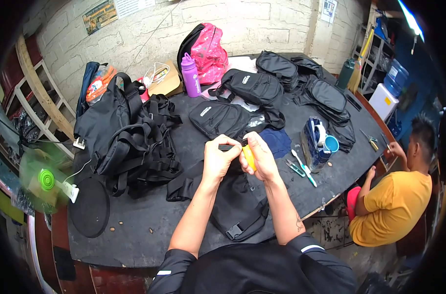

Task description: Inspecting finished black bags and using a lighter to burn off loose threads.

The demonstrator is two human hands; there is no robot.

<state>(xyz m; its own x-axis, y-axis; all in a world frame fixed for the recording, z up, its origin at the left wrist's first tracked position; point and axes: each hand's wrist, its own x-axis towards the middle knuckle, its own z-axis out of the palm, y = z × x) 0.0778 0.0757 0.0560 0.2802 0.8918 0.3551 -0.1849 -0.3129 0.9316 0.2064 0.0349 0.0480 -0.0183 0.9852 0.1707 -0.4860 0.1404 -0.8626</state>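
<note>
Above the middle of the table, my two hands meet close together. My left hand [216, 159] pinches the end of a black strap [226, 147] between thumb and fingers. Closed around a yellow lighter [249, 158] is my right hand [262, 159], its thumb on top beside the strap end. Below them a black bag [237, 203] lies on the table, with a black buckle [234, 231] at its near edge. Just beyond my hands rests a small black bag [218, 117] with a white print. My fingers partly hide where the strap and lighter meet.
Black bags and straps [135, 132] are heaped at left, near a spinning green fan [46, 180]. More black bags [326, 95] lie back right. A purple bottle [189, 76], snips [295, 168], a toothbrush [304, 167] and a container [316, 147] stand or lie around. A co-worker [394, 196] sits at right.
</note>
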